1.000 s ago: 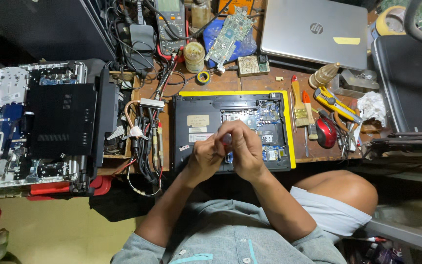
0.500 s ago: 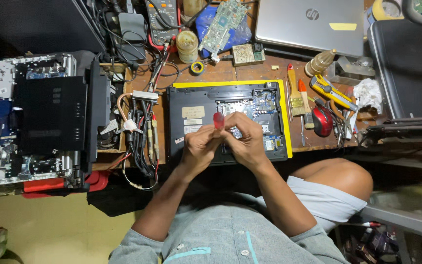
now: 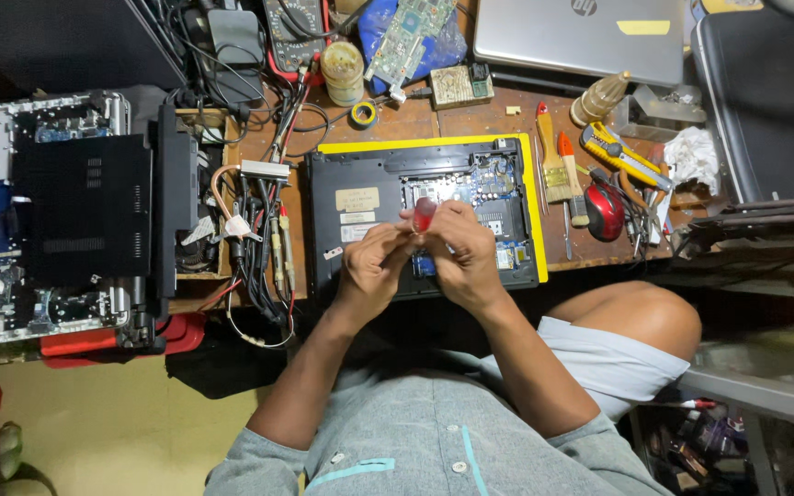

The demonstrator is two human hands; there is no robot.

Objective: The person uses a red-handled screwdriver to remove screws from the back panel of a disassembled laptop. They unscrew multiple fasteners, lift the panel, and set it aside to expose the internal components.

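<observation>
Both my hands meet over an opened black laptop base (image 3: pixel 369 179) that lies on a yellow mat (image 3: pixel 538 211). My right hand (image 3: pixel 461 253) grips a small tool with a red handle (image 3: pixel 424 214), its red end sticking up between the fingers. My left hand (image 3: pixel 369 271) is pressed against the right one, fingertips pinched near the tool's lower end; what it pinches is hidden. The laptop's circuit board (image 3: pixel 498 179) shows just beyond my fingers.
A stripped laptop chassis (image 3: pixel 57 220) sits at left, tangled cables (image 3: pixel 264 234) beside it. Brushes (image 3: pixel 553 170), a yellow utility knife (image 3: pixel 622 156), a red mouse (image 3: pixel 604 211), a silver laptop (image 3: pixel 581 37), a tape roll (image 3: pixel 363 114) and a loose green board (image 3: pixel 406 37) crowd the bench. My bare knee (image 3: pixel 640 317) is at right.
The red handle has come into sight above my fingers; it was hidden one second ago. My hands stay together over the laptop base, and the view has tilted slightly.
</observation>
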